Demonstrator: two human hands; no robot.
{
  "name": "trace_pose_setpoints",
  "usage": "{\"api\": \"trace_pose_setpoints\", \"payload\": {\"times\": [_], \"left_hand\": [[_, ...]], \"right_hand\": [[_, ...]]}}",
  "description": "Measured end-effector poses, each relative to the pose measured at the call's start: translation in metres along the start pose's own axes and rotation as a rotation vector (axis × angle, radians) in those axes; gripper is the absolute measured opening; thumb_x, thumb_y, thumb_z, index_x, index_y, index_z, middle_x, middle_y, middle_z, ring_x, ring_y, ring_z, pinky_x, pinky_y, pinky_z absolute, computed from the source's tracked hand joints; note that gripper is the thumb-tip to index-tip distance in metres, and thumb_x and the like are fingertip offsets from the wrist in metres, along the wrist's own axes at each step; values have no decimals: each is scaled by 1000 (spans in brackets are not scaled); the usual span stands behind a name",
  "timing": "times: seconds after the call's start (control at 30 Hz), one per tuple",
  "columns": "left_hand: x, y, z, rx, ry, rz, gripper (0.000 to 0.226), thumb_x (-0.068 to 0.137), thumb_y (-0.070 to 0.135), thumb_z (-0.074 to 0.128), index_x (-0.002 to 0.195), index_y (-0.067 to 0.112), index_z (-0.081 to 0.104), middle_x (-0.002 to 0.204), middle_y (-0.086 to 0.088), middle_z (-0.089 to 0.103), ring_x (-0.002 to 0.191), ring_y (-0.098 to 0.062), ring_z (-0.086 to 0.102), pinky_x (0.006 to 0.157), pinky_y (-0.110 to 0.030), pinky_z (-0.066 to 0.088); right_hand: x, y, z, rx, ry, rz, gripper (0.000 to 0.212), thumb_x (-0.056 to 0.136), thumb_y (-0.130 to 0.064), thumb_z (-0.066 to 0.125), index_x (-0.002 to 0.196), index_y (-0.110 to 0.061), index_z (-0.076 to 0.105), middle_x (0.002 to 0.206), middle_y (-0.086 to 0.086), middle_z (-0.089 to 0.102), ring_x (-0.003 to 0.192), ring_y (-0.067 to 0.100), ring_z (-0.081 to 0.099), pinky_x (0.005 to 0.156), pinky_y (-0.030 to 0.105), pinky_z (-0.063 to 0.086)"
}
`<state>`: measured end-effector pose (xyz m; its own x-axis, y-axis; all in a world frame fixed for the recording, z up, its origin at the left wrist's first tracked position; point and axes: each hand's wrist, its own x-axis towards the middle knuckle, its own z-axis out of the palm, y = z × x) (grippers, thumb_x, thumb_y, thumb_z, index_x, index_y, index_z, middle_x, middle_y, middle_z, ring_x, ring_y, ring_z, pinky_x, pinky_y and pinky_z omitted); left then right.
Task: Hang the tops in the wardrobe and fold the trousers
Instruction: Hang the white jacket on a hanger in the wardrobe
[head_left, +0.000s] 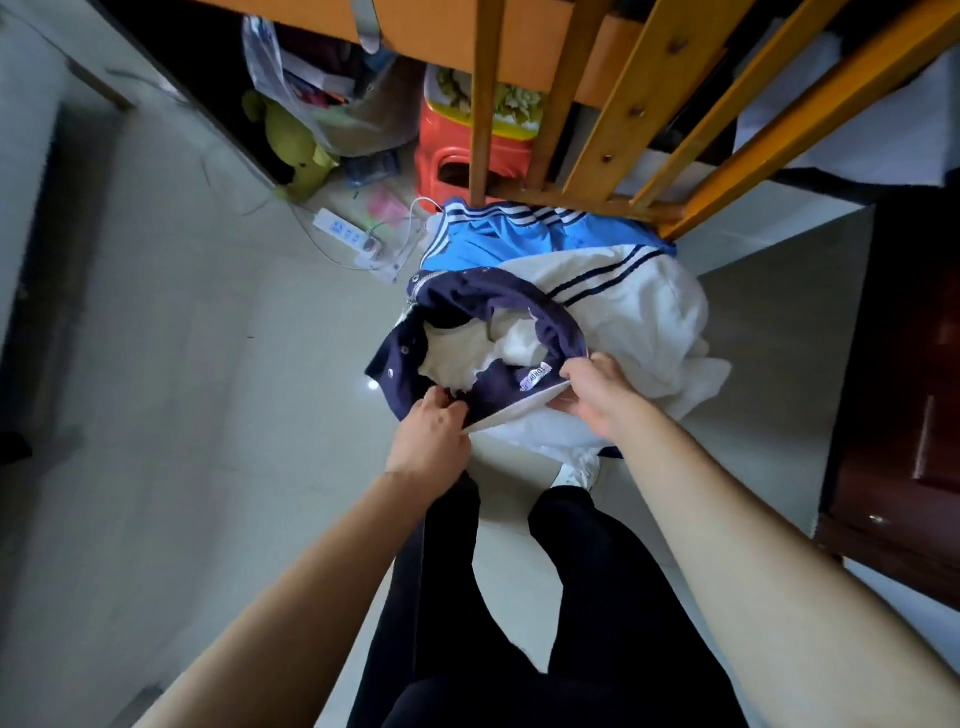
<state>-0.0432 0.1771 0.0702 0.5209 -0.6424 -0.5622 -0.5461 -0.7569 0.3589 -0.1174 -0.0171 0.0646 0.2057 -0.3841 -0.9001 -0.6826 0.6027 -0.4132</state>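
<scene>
Firstly, item one: the navy jacket (483, 317), a snap-fronted top with pale lining, was held up by its neck opening above the clothes heap, in front of your legs. Your left hand (434, 436) pinched the near neckline edge, fingers curled tight on the cloth. Your right hand (597, 395) gripped the same edge just beside the label (535, 375), fingers closed over the fabric. Item two: a white garment with navy stripes (639, 312) lay beneath the jacket, touching it. Item three: a blue striped garment (519, 239) lay beyond, against the foot of the wooden ladder (618, 135). Further out were an orange stool (467, 156), a power strip (345, 234) and, at your right, a dark cabinet (909, 364). No hanger showed. Handling note: you appeared to be readying this top for hanging. Doing that well called for sliding both grips out along the neckline to the shoulder seams and lifting the jacket clear, so the sleeves dragged nothing from the heap.
</scene>
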Motion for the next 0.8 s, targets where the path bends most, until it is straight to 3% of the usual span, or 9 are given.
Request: {"api": "trace_pose_setpoints", "payload": {"times": [0.13, 0.3, 0.4, 0.5, 0.57, 0.63, 0.7, 0.77, 0.8], "left_hand": [[-11, -1, -36, 218, 105, 60, 21, 89, 20, 51, 107, 20, 61, 113, -2, 62, 111, -28, 50, 86, -37, 35], [-31, 16, -116, 44, 218, 13, 26, 83, 10, 51, 107, 17, 57, 103, -7, 68, 104, -32, 56, 85, -37, 37], [-47, 32, -176, -261, 200, -32, 29, 83, 10, 54, 112, 14, 52, 101, -12, 70, 92, -37, 62, 75, -38, 47], [-72, 38, -239, -827, 133, -12, 42, 69, 14, 59, 109, 9, 48, 104, -9, 67, 84, -26, 61, 71, -36, 49], [-89, 35, -277, -1059, 163, 37, 54, 64, 14, 60, 116, 11, 45, 114, -9, 60, 92, -19, 60, 72, -34, 51], [-108, 34, -315, -964, 285, 130, 69, 69, 15, 73, 130, 21, 39, 125, -4, 52, 112, -17, 56, 83, -28, 52], [-128, 35, -344, -646, 414, 187, 88, 72, 33, 84, 142, 32, 32, 138, -1, 40, 129, -17, 42, 102, -33, 44], [-150, 45, -363, -379, 500, 211, 87, 71, 56, 79, 144, 41, 34, 150, 0, 29, 140, -19, 27, 115, -38, 29], [-160, 53, -368, -314, 548, 220, 77, 76, 56, 76, 143, 38, 41, 152, -2, 30, 142, -21, 26, 116, -39, 28]], "right_hand": [[-60, -29, -10, 353, 37, -29, 29, 89, -2, 32, 86, -12, 60, 71, 7, 60, 65, 24, 58, 66, 33, 51], [-137, -110, -16, 459, 0, -206, 35, 98, -15, 35, 79, -13, 64, 67, 9, 67, 66, 27, 62, 63, 31, 53], [-187, -154, -9, 324, -90, -312, 33, 99, -21, 37, 83, -13, 65, 69, 9, 71, 71, 27, 64, 68, 32, 50], [-236, -190, -3, 71, -241, -443, 28, 96, -20, 38, 86, -12, 63, 87, 18, 68, 81, 33, 63, 77, 39, 47], [-270, -213, 4, -94, -343, -526, 22, 92, -20, 40, 83, -13, 59, 84, 18, 61, 81, 33, 56, 77, 41, 41], [-304, -230, 13, -206, -430, -607, 16, 85, -20, 44, 73, -16, 53, 71, 13, 51, 67, 28, 48, 68, 37, 36], [-334, -242, 23, -263, -525, -664, 21, 80, -19, 46, 61, -26, 39, 59, 4, 41, 54, 21, 39, 58, 32, 30], [-361, -246, 29, -313, -630, -715, 25, 77, -20, 47, 68, -27, 25, 63, 3, 31, 59, 21, 30, 60, 35, 26], [-372, -246, 29, -327, -676, -747, 26, 76, -20, 48, 72, -26, 23, 67, 7, 28, 64, 25, 27, 64, 39, 26]]}}
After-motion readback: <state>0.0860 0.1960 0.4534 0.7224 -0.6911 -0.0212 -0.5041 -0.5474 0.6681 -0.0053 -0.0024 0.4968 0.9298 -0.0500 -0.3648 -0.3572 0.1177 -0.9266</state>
